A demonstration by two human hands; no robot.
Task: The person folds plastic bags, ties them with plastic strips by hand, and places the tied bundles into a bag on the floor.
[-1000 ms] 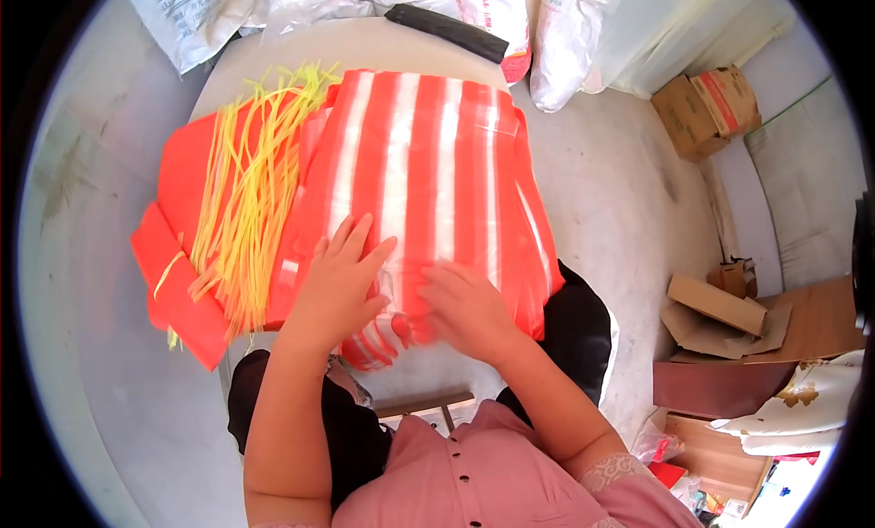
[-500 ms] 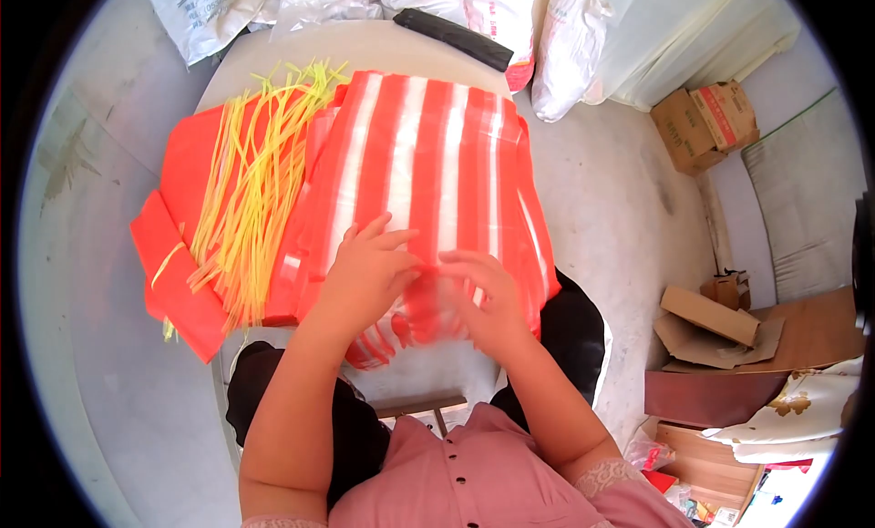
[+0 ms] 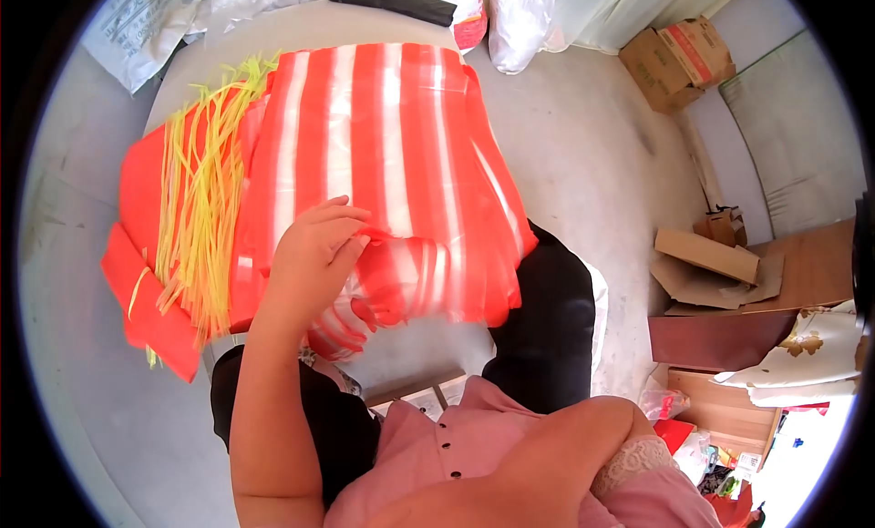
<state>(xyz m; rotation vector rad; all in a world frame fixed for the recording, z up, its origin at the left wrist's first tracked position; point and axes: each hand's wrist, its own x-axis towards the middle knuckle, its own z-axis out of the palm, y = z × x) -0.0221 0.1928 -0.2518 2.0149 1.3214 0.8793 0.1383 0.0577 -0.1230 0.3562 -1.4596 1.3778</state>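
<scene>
A stack of red-and-white striped plastic sheets (image 3: 392,145) lies on the table, its near edge folded and crumpled. My left hand (image 3: 321,246) is over the lower left of the stack, thumb and fingers closed on the edge of a striped sheet. Yellow strips (image 3: 205,191) lie in a bundle left of the stack, on plain red sheets (image 3: 139,177). A folded red piece (image 3: 150,300) with a yellow tie is at the far left. My right forearm crosses low in front of my body, and its hand is out of view.
A black roll (image 3: 392,3) lies at the table's (image 3: 301,29) far edge, near white bags (image 3: 521,22). Cardboard boxes (image 3: 676,65) stand at the back right. An opened carton (image 3: 715,268) rests on a brown surface at the right.
My right hand has left the stack and gone down out of view. My left hand has closed on the sheet's edge, which is now lifted and folded. The view has shifted.
</scene>
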